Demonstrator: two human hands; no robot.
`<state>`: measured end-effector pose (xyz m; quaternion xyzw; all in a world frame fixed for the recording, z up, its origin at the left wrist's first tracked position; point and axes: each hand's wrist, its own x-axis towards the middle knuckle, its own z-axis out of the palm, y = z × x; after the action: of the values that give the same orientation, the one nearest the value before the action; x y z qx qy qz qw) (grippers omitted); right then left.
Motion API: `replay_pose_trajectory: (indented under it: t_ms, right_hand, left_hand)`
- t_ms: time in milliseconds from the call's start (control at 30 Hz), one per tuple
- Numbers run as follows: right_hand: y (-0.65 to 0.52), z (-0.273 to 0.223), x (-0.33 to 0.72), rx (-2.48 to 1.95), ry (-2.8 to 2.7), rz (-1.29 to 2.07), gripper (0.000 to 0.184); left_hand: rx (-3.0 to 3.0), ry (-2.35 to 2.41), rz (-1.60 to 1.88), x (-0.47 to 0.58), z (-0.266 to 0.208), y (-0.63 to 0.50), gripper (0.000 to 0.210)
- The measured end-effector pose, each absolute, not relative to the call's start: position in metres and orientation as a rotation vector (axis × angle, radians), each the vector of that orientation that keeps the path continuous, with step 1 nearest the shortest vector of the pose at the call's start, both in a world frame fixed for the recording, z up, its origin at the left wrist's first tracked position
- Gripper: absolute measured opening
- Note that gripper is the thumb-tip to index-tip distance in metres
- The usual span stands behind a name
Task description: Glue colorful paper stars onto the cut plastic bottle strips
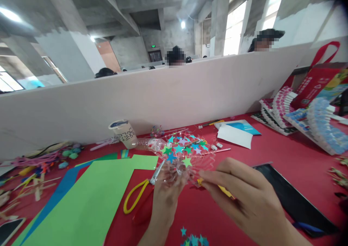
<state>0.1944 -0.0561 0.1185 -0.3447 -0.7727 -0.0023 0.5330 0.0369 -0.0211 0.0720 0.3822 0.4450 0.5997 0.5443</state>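
The left hand [169, 191] grasps from below the clear star-covered plastic wrap [178, 150]; at its right, the right hand [244, 195] curls, its grip unclear.

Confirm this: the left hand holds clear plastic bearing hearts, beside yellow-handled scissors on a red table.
Wrong shape: stars, not hearts, as the head view shows. The rest stands: the left hand holds the clear plastic, beside yellow-handled scissors on a red table.

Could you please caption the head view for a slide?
Left grip holds star-covered clear plastic near yellow-handled scissors on red tabletop.
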Motion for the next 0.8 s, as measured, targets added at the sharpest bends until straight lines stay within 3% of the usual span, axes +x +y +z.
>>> replay_pose_trajectory:
  t_ms: [400, 600, 800]
  right_hand:
    - [-0.057, 0.117, 0.193, -0.825, -1.833, -0.067, 0.018]
    - [-0.056, 0.118, 0.196, -0.891, -1.806, -0.034, 0.034]
    - [-0.060, 0.120, 0.197, -0.874, -1.806, 0.012, 0.025]
  left_hand:
    - [0.835, 1.027, 1.454, 0.039, 0.076, -0.023, 0.028]
    - [0.950, 0.948, 1.474, 0.033, 0.066, -0.018, 0.019]
    - [0.957, 0.959, 1.494, 0.034, 0.069, -0.017, 0.018]
